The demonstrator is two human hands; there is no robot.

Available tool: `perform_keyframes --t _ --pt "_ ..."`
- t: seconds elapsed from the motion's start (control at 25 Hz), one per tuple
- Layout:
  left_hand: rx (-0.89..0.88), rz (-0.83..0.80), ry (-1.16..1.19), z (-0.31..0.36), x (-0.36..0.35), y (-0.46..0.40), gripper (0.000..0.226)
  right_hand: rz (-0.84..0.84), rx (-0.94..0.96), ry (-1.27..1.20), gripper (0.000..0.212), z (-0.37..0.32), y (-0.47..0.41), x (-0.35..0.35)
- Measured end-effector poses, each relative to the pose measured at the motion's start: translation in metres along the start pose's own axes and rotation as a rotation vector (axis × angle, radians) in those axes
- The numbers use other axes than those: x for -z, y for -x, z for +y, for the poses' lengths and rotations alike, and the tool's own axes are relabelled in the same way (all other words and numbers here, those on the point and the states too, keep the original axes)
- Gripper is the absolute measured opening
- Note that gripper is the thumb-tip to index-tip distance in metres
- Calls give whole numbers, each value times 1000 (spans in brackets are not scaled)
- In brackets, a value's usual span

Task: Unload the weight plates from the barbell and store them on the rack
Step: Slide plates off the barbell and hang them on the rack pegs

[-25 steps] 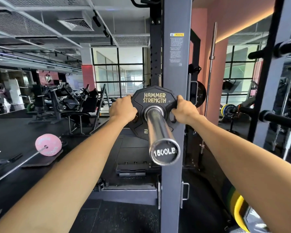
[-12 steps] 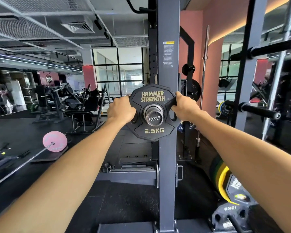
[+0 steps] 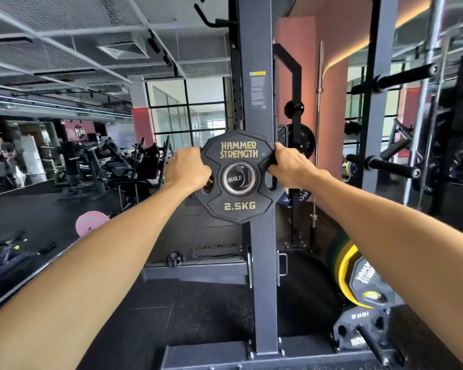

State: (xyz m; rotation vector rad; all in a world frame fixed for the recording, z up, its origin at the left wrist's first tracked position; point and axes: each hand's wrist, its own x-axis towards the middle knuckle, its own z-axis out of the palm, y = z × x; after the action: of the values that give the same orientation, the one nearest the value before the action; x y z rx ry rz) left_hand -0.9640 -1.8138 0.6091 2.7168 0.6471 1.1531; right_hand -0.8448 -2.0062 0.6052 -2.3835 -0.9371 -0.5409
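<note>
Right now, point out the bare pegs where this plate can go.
Bare pegs: the upper peg and lower peg, right of the upright. Crowded: floor at lower right, with stacked plates. Both the left hand and right hand grip the 2.5 kg plate.

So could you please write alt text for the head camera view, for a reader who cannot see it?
Two bare hands, left and right, grip a black 2.5 kg weight plate by its side handles at the end of a barbell, in front of a dark rack post. Gym machines stand in the background.
</note>
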Motion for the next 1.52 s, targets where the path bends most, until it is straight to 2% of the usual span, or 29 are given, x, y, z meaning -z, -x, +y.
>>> perform_keyframes --t 0.16,0.36,0.56,0.96,1.2,1.52 --pt "-10 62 -22 41 7 -7 17 -6 50 -45 14 31 -5 29" --pt "28 106 -25 133 -18 -13 28 -2 109 -8 14 112 -13 83" --pt "35 76 -27 217 -61 -17 24 -27 93 18 26 201 -16 114" --pt "-61 50 33 358 -173 -82 32 38 25 49 16 382 -67 144" --pt "-112 33 86 439 -239 -126 17 54 -14 99 16 480 -105 169" --pt "-126 45 108 543 -302 -164 12 47 -7 110 15 595 -137 208"
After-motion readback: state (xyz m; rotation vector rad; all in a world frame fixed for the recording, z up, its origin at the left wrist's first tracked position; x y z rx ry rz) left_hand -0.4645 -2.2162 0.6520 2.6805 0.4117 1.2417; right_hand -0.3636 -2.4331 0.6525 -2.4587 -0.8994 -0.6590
